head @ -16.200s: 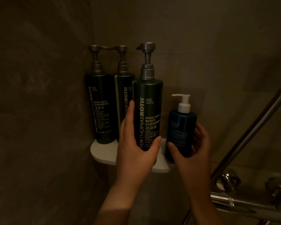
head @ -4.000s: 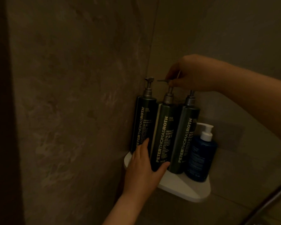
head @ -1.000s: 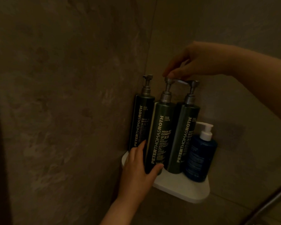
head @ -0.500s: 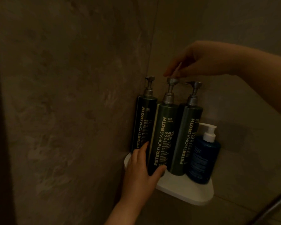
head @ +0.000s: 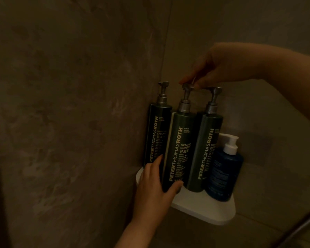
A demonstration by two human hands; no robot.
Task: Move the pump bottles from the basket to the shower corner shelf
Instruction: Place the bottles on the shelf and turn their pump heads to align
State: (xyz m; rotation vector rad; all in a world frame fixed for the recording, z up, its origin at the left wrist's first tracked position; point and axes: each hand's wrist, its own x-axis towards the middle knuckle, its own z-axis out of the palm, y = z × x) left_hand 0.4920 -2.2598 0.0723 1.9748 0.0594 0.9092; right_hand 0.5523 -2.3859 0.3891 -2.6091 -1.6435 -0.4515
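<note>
- The conditioner bottle (head: 177,151) stands upright on the corner shelf (head: 204,210). The left hand (head: 156,190) is wrapped round its base, thumb in front and fingers behind.
- Directly above that grip, the right hand (head: 217,68) reaches in from the far side and pinches the bottle's pump head (head: 187,86) between its fingertips.
- A second ago the spout pointed away from the left hand, toward the neighbouring pump. Now it shows only its short end, so it appears to have been twisted round.
- The shampoo bottle (head: 156,133) stands just behind the left hand's fingers, against the wall. The body cleanser bottle (head: 204,151) stands just beyond its thumb, under the right wrist.
- Outermost, the small blue bottle (head: 224,172) with a white pump sits touching the cleanser, below the right forearm.
- No basket is in view. With all four bottles on the shelf, the move looks complete, and this reads as a last tidying of spouts.
</note>
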